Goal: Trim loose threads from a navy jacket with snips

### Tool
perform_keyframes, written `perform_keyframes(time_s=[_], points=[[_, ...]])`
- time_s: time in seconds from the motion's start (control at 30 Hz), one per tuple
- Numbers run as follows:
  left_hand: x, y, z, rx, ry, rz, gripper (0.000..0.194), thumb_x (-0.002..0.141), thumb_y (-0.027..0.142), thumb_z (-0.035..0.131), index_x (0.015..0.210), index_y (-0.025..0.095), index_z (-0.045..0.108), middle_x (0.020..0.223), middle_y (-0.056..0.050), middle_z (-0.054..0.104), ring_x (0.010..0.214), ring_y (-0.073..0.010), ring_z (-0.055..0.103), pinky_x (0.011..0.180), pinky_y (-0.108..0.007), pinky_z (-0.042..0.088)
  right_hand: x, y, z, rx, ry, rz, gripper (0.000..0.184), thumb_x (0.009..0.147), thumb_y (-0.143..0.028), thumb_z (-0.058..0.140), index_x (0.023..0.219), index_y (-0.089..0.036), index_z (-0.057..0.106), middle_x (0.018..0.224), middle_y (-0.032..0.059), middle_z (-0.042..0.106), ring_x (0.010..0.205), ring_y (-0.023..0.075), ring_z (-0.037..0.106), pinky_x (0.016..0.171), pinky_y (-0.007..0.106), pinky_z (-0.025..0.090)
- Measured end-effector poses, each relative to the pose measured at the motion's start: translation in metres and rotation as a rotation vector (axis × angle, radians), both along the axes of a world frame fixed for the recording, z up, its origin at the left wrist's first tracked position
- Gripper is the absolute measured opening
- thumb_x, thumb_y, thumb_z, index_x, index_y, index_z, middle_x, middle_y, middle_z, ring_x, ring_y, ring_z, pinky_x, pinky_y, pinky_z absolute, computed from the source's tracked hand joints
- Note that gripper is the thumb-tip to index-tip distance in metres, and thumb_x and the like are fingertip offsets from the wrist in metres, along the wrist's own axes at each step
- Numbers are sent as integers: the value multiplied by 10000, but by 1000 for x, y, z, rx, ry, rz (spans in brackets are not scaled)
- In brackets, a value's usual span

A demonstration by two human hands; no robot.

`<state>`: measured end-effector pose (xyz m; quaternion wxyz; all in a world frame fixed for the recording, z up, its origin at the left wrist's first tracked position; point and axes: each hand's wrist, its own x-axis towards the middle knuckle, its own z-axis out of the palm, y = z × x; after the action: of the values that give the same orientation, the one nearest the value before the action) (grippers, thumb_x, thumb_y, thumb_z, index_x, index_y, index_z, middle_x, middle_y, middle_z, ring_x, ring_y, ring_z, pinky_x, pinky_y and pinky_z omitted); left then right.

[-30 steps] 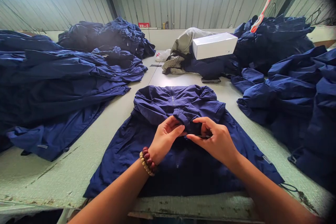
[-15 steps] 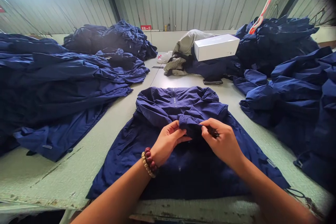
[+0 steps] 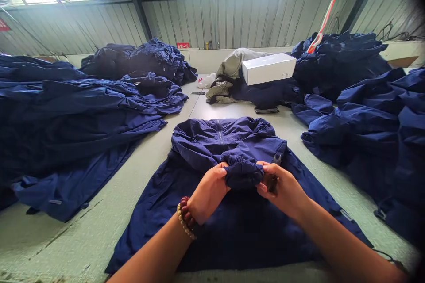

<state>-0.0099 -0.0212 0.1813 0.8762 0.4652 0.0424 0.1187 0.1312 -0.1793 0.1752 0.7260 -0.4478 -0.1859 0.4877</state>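
Note:
A navy blue jacket (image 3: 212, 230) lies spread in front of me, its zipped collar end pointing away. My left hand (image 3: 212, 190), with beaded bracelets at the wrist, pinches the left side of a gathered sleeve cuff (image 3: 244, 174). On the cuff's other side, the thumb and fingers of my right hand (image 3: 282, 188) are closed on its edge. The cuff is held up above the jacket body, its opening turned toward me. Something small and dark is tucked in my right palm, with a tip sticking up beyond the fingers; most of it is hidden.
Heaps of navy garments lie on the left (image 3: 83, 119) and right (image 3: 368, 119) of the pale table (image 3: 156, 154). Farther back are a white box (image 3: 268, 69) on some clothing and a black phone (image 3: 267, 110). A red-and-white cord (image 3: 328, 13) hangs at the right.
The cuff has been turned so its gathered opening faces me, both hands still gripping it. My view has tilted up, so the scene sits lower.

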Motion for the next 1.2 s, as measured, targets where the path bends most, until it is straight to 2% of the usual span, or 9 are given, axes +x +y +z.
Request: perform_keyframes(time_s=[0.1,0.27,0.4,0.57,0.7,0.87,0.97,1.07,1.2], points=[[0,-2,0,-74,-18,-10,205,909,384,720,829,196,728,915,-59,743,920,-235,683,923,-387,541,-5,1,-1,-45,29,-13,468,775,-576,831,768,-222,525,582,-50,477,480,89,333,458,229,165],[2,-2,-2,-156,64,-25,216,908,370,737,821,173,757,877,-69,757,855,-222,682,932,-384,536,-8,0,-6,-7,28,36,613,833,-768,777,762,-213,525,630,-46,455,508,83,290,484,238,167],[1,1,-1,-187,34,5,193,932,371,733,878,187,759,901,-45,724,832,-175,642,890,-338,531,-4,-2,-7,48,-31,17,565,782,-687,856,793,-225,530,684,-40,452,552,100,298,488,241,174],[-3,7,4,71,2,125,265,821,332,883,1017,185,781,897,-46,690,806,-154,604,763,-278,495,6,-1,-7,-8,-207,-175,545,688,-558,952,892,-243,556,670,-42,507,584,124,358,487,239,184],[0,6,0,303,54,239,319,748,360,964,944,170,799,926,-58,754,821,-170,660,769,-290,516,6,-1,-12,-147,-620,-408,495,740,-570,917,818,-230,566,665,-43,515,566,118,356,506,265,264],[0,-4,-4,623,134,560,308,751,337,922,703,184,659,643,36,585,581,-100,467,563,-241,360,-4,-4,-15,-146,-1092,-618,212,880,-399,784,886,-230,656,645,-71,455,562,121,412,551,273,347],[-1,-2,-5,820,93,723,232,800,208,815,726,208,595,662,50,534,605,-109,462,595,-238,378,-9,-5,-16,-117,-1197,-595,194,910,-369,759,1022,-247,657,627,-97,429,537,120,394,559,272,367],[-2,19,-5,852,46,936,114,845,181,735,892,232,645,901,1,658,821,-162,611,782,-265,490,-7,-6,-15,-62,-1192,-490,332,923,-446,790,1154,-260,639,639,-107,417,550,130,414,575,273,392],[-7,63,-2,702,65,1317,325,945,246,623,1270,252,630,1373,-85,639,1277,-247,610,1129,-391,459,5,-8,-12,-90,-1159,-517,409,942,-506,769,1235,-259,624,701,-85,474,606,152,499,631,283,449]])
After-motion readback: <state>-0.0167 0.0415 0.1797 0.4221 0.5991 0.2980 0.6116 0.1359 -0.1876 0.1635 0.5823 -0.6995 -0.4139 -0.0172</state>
